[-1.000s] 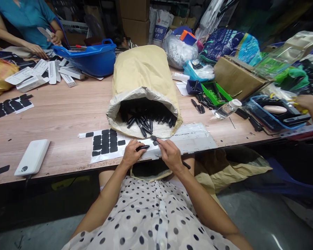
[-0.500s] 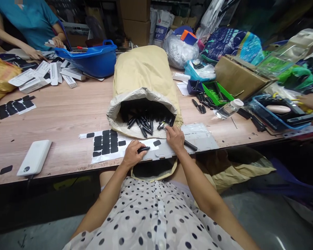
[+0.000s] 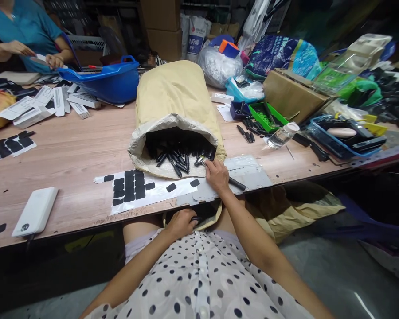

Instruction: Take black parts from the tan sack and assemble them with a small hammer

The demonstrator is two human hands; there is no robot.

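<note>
My right hand (image 3: 217, 176) rests on the grey board (image 3: 249, 170) at the table edge, its fingers closed around a hammer (image 3: 236, 183). The hammer's metal head lies by the mouth of a big yellow sack (image 3: 174, 88), which has several black pen-shaped parts (image 3: 177, 163) spilling from it. Below the table edge, my left hand (image 3: 182, 224) is closed on a black pen-shaped part (image 3: 196, 218), mostly hidden by the fingers. That hand is over the opening of a second sack (image 3: 214, 217) at my lap. Black rounded stickers (image 3: 129, 187) lie on a white sheet left of the board.
A white power bank (image 3: 36, 210) lies at left. Behind are white boxes (image 3: 36, 113) and a blue basin (image 3: 103, 84), with a co-worker (image 3: 23, 35) beyond. To the right stand a green tray (image 3: 267, 116), a clear bottle (image 3: 284, 135) and a blue basket (image 3: 346, 137).
My left hand has moved from the table edge down over the lap sack with the black part, uncovering a black sticker. My right hand stays on the hammer. The co-worker's hands rose.
</note>
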